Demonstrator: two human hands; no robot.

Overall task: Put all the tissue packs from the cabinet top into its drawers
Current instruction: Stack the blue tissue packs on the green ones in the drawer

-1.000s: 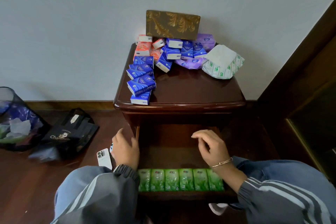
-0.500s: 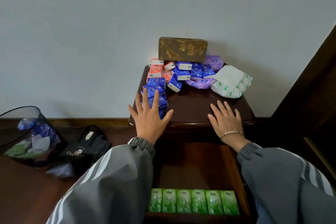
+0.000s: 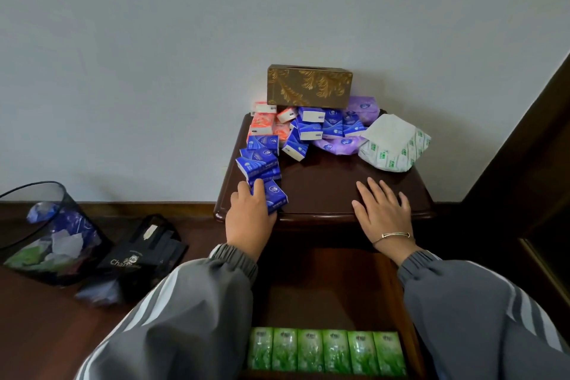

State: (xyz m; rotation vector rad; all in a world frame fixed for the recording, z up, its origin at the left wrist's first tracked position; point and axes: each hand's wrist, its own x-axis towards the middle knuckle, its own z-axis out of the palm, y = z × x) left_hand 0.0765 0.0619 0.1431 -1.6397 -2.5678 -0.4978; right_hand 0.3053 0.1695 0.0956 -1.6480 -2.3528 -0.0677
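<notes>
Several blue tissue packs (image 3: 260, 159) run down the left side of the dark wooden cabinet top (image 3: 327, 182), with orange packs (image 3: 262, 125), purple packs (image 3: 340, 145) and a large white-green pack (image 3: 394, 143) behind. My left hand (image 3: 249, 219) closes on the nearest blue pack (image 3: 274, 197) at the front left edge. My right hand (image 3: 382, 210) lies flat on the top, fingers apart, holding nothing. Below, the open drawer (image 3: 333, 296) holds a row of green packs (image 3: 327, 352) along its front.
A brown and gold tissue box (image 3: 310, 86) stands at the back against the wall. On the floor to the left are a black mesh bin (image 3: 46, 234) and a black bag (image 3: 145, 256). Dark wooden furniture (image 3: 530, 163) rises at the right.
Both hands rose from the drawer to the cabinet top. My left hand then dropped onto the nearest blue pack and curled around it; my right hand settled flat.
</notes>
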